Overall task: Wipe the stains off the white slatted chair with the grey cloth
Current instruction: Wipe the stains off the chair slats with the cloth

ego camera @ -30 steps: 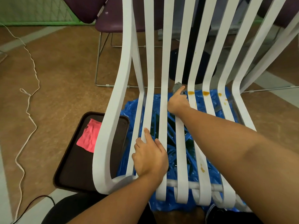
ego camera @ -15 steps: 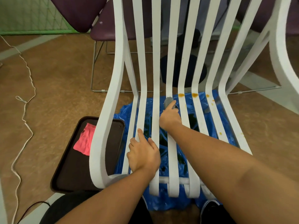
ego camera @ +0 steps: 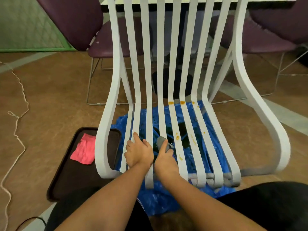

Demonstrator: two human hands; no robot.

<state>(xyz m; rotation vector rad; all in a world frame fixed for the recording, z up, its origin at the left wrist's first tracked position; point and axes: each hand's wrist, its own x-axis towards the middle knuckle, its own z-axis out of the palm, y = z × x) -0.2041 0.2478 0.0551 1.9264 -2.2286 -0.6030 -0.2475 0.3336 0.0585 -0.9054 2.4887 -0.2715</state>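
The white slatted chair (ego camera: 186,67) stands in front of me, seat slats running toward me. Orange stains (ego camera: 176,102) mark the slats at the seat's bend, with more drips (ego camera: 177,137) further down the right-hand slats. My right hand (ego camera: 165,157) grips the grey cloth (ego camera: 162,142) against a middle seat slat near the front. My left hand (ego camera: 139,151) holds the slats just left of it, thumb over one slat. The two hands touch side by side.
A blue plastic sheet (ego camera: 215,140) lies on the floor under the chair. A dark tray (ego camera: 71,172) with a pink cloth (ego camera: 84,151) sits at the left. Purple chairs (ego camera: 80,25) and a table base stand behind. A white cord (ego camera: 18,117) trails along the left floor.
My right hand has pulled the grey cloth along the middle slat from the seat's bend toward the front, ending beside my left hand. The left hand has stayed on its slats.
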